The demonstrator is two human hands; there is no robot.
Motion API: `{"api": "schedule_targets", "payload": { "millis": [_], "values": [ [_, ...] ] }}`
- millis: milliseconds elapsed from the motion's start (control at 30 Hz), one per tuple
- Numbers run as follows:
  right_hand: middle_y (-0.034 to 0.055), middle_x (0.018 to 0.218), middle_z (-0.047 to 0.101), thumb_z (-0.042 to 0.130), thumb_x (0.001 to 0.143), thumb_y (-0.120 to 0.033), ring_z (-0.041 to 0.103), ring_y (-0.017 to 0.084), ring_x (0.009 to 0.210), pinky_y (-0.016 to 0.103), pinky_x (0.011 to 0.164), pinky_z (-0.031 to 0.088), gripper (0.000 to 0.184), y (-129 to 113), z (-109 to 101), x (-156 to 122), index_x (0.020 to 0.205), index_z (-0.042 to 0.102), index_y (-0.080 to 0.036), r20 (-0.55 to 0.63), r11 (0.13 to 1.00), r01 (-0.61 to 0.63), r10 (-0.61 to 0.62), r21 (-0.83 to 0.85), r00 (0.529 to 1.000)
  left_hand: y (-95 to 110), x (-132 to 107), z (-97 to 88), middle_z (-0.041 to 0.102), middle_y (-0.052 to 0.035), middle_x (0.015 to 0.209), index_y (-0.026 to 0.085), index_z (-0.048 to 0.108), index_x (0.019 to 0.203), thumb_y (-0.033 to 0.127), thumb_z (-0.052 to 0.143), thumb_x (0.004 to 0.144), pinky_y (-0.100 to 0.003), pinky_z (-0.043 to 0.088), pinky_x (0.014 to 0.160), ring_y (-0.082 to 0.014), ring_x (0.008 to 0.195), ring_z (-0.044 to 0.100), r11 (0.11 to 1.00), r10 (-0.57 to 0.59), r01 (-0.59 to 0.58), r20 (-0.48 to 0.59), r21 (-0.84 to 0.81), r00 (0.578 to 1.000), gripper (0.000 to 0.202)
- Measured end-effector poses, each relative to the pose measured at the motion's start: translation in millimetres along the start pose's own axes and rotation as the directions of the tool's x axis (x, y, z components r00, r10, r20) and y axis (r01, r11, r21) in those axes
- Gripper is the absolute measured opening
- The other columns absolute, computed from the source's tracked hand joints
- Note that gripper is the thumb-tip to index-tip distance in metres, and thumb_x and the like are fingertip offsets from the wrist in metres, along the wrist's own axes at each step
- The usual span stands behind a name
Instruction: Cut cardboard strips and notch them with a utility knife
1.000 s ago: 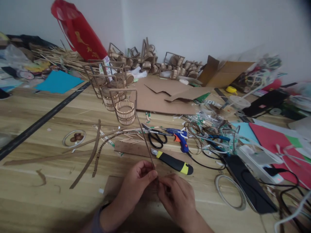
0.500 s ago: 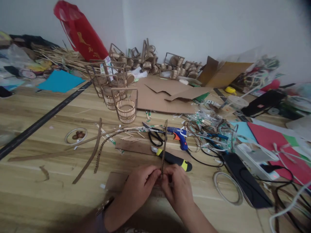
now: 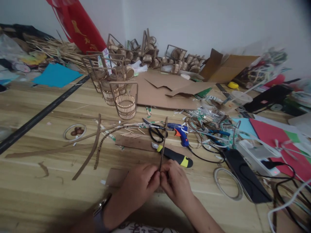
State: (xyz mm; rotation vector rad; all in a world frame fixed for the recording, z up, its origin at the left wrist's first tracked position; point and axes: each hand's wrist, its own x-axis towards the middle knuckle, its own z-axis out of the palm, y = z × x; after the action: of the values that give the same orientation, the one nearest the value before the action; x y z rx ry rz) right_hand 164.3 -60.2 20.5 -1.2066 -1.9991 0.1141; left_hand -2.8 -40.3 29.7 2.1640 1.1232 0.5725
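My left hand (image 3: 141,183) and my right hand (image 3: 175,183) meet at the near edge of the wooden table (image 3: 36,194). Both pinch the lower end of a thin brown cardboard strip (image 3: 164,142) that stands nearly upright between them. Under my hands lies a flat piece of brown cardboard (image 3: 114,177). Just beyond my fingers lies a black and yellow utility knife (image 3: 175,156), with black scissors (image 3: 155,132) and a blue glue gun (image 3: 180,132) behind it.
Small slatted cardboard baskets (image 3: 125,106) stand mid-table, with several more (image 3: 150,58) by the wall. Loose cardboard strips (image 3: 89,155) lie at left, flat cardboard sheets (image 3: 165,92) in the middle, a tape ring (image 3: 227,184), cables and coloured paper (image 3: 274,139) at right. A red bag (image 3: 80,26) leans at the back left.
The strip has swung from leaning back-left to nearly upright, and both hands have closed in tighter around its lower end. The view has shifted slightly downward.
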Motion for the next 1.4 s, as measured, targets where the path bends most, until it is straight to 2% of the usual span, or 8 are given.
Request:
{"api": "schedule_targets", "payload": {
  "millis": [333,533,633,733,833,933,1067,1400],
  "values": [
    [-0.0029,0.067,0.053,0.044,0.086,-0.009,0.053,0.014,0.061,0.025,0.055,0.042,0.018,2.3,0.4,1.1,0.079,0.044,-0.025,0.112,0.995,-0.059,0.05,0.078,0.992,-3.0,-2.1,5.9,0.067,-0.0042,0.075,0.02,0.061,0.077,0.01,0.046,0.085,-0.028,0.04,0.063,-0.019,0.069,0.06,0.993,0.009,-0.008,-0.003,0.122,1.0,0.02],
    [-0.0022,0.069,0.055,0.042,0.087,-0.01,0.055,0.014,0.061,0.024,0.053,0.043,0.017,-0.1,-2.9,0.5,0.079,0.044,-0.025,0.171,0.965,-0.134,0.096,0.226,0.981,-5.4,-2.4,5.2,0.071,-0.005,0.079,0.02,0.064,0.079,0.009,0.045,0.084,-0.027,0.04,0.063,-0.019,0.072,0.063,0.988,-0.016,0.02,-0.026,0.155,1.0,0.023],
    [-0.0023,0.069,0.056,0.047,0.09,-0.011,0.056,0.013,0.061,0.023,0.053,0.045,0.015,0.9,-4.3,-0.1,0.082,0.05,-0.024,0.086,0.97,-0.122,0.106,0.21,0.991,-2.8,-1.5,1.8,0.072,-0.0049,0.078,0.021,0.066,0.082,0.014,0.044,0.086,-0.027,0.041,0.063,-0.0187,0.071,0.064,0.997,-0.061,0.063,-0.05,0.035,0.997,0.023],
    [0.0015,0.079,0.065,0.054,0.09,-0.012,0.063,0.016,0.071,0.027,0.061,0.052,0.015,2.4,-6.4,0.3,0.098,0.059,-0.024,-0.017,0.992,-0.036,0.038,0.12,0.999,1.1,0.2,-1.9,0.072,-0.0056,0.077,0.021,0.068,0.082,0.018,0.042,0.088,-0.027,0.041,0.063,-0.0192,0.071,0.065,0.987,-0.129,0.121,-0.073,-0.104,0.989,0.026],
    [0.0054,0.09,0.071,0.058,0.092,-0.015,0.067,0.019,0.082,0.032,0.069,0.055,0.021,1.6,-8.5,1.7,0.111,0.062,-0.024,-0.048,0.996,0.068,-0.066,0.055,0.997,3.1,1.6,-4.4,0.07,-0.0054,0.072,0.02,0.066,0.075,0.023,0.041,0.088,-0.027,0.04,0.06,-0.0191,0.067,0.063,0.964,-0.183,0.165,-0.066,-0.209,0.981,0.028],
    [0.0058,0.092,0.073,0.058,0.095,-0.018,0.067,0.019,0.081,0.033,0.069,0.055,0.019,0.0,-9.2,2.4,0.112,0.064,-0.023,-0.063,0.994,0.112,-0.111,0.004,0.992,3.7,2.4,-5.6,0.068,-0.0047,0.07,0.019,0.064,0.074,0.028,0.04,0.089,-0.027,0.038,0.059,-0.0185,0.065,0.061,0.943,-0.206,0.193,-0.022,-0.272,0.978,0.029],
    [0.0054,0.091,0.073,0.057,0.095,-0.016,0.067,0.018,0.08,0.033,0.069,0.055,0.02,-0.5,-8.4,0.3,0.11,0.066,-0.024,-0.095,0.996,0.089,-0.088,0.011,0.992,4.8,3.4,-6.0,0.062,-0.0026,0.065,0.02,0.059,0.071,0.032,0.037,0.091,-0.026,0.036,0.059,-0.0174,0.063,0.057,0.932,-0.2,0.2,0.032,-0.304,0.979,0.032],
    [0.0043,0.091,0.067,0.059,0.091,-0.011,0.062,0.018,0.085,0.031,0.073,0.053,0.015,-4.9,1.4,-5.9,0.099,0.063,-0.023,-0.106,0.995,-0.04,0.049,0.087,0.993,4.0,3.6,2.0,0.059,-0.0027,0.067,0.02,0.052,0.069,0.029,0.038,0.085,-0.026,0.032,0.059,-0.0167,0.063,0.054,0.943,-0.227,0.224,0.016,-0.245,0.974,0.023]
  ]
}}
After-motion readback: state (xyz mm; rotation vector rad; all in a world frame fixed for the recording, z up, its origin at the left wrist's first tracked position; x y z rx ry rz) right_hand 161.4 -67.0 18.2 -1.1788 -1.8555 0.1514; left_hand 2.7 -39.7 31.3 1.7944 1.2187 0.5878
